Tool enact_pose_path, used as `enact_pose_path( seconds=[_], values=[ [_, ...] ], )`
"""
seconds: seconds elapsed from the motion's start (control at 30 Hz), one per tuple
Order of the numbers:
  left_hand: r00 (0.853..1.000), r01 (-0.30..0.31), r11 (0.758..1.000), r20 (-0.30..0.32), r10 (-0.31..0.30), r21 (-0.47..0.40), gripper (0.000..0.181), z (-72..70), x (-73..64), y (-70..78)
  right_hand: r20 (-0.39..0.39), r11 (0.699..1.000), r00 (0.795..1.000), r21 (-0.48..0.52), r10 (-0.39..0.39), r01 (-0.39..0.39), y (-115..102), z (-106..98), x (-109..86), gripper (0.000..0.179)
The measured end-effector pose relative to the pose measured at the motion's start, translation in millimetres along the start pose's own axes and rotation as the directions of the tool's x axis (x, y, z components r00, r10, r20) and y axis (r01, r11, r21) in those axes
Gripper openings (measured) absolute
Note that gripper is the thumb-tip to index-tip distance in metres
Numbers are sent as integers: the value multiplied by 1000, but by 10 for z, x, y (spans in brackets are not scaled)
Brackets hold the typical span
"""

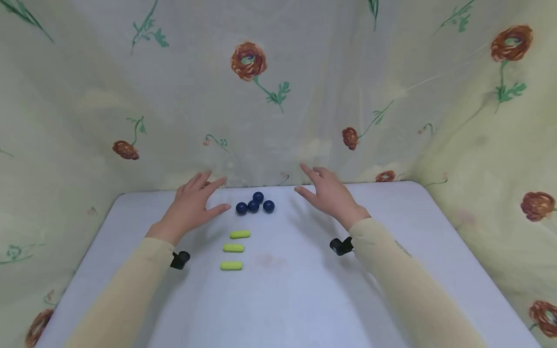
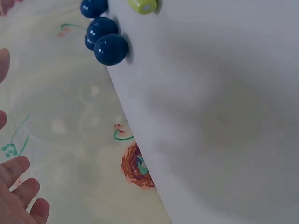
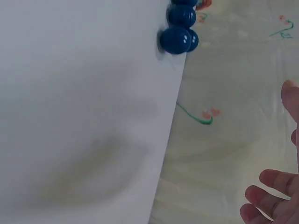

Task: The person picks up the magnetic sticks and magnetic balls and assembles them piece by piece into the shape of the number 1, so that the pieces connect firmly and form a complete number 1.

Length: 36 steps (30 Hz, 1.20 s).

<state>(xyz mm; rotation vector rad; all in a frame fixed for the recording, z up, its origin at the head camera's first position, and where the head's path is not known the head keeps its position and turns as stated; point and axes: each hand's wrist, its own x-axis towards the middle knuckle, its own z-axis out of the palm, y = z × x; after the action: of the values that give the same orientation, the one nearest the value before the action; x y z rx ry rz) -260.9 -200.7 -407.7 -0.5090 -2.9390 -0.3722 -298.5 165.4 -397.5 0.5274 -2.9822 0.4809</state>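
Several dark blue glossy balls (image 1: 253, 206) sit in a cluster near the table's far edge, between the two hands. In front of them lie three yellow-green short rods (image 1: 233, 248), one behind another. My left hand (image 1: 188, 207) hovers left of the balls, fingers spread, its thumb pointing toward the nearest ball. To the right of the cluster my right hand (image 1: 331, 194) is held over the table with fingers extended and nothing in it. Fingers of the left hand (image 2: 21, 191) show at the edge of the left wrist view, those of the right hand (image 3: 275, 198) in the right wrist view.
A white table (image 1: 278, 299) with rounded far corners bears everything. Behind and beside it hangs a pale curtain (image 1: 183, 87) printed with red-brown flowers. Each beige sleeve has a small black camera (image 1: 341, 246) at the wrist.
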Motion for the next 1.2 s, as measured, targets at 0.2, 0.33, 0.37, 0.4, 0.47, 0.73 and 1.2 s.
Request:
enact_pose_path(
  seconds=[0.2,0.33,0.37,0.4,0.47,0.73,1.2],
  values=[
    [999,8,999,-41,-9,-34,77,83,-200,-12,-9,994,1000,107,0,1,-29,177,-123,74],
    [999,15,998,-35,-18,-65,77,136,-343,-32,11,989,1000,146,-17,16,-24,297,-183,72],
    [999,23,996,-32,-26,-82,76,144,-377,-35,15,989,1000,150,-19,16,-21,325,-194,72],
    [999,33,994,-27,-36,-103,76,153,-412,-39,16,988,1000,154,-18,15,-19,351,-204,71],
    [998,54,987,-16,-57,-154,75,170,-474,-41,22,985,1000,170,-13,10,-12,403,-219,71],
    [994,109,948,30,-105,-298,64,291,-644,56,60,961,998,272,29,-45,-26,627,-251,63],
    [988,140,813,130,-80,-565,51,628,-1030,128,9,929,1000,369,-3,0,-123,913,-201,61]
  ],
)
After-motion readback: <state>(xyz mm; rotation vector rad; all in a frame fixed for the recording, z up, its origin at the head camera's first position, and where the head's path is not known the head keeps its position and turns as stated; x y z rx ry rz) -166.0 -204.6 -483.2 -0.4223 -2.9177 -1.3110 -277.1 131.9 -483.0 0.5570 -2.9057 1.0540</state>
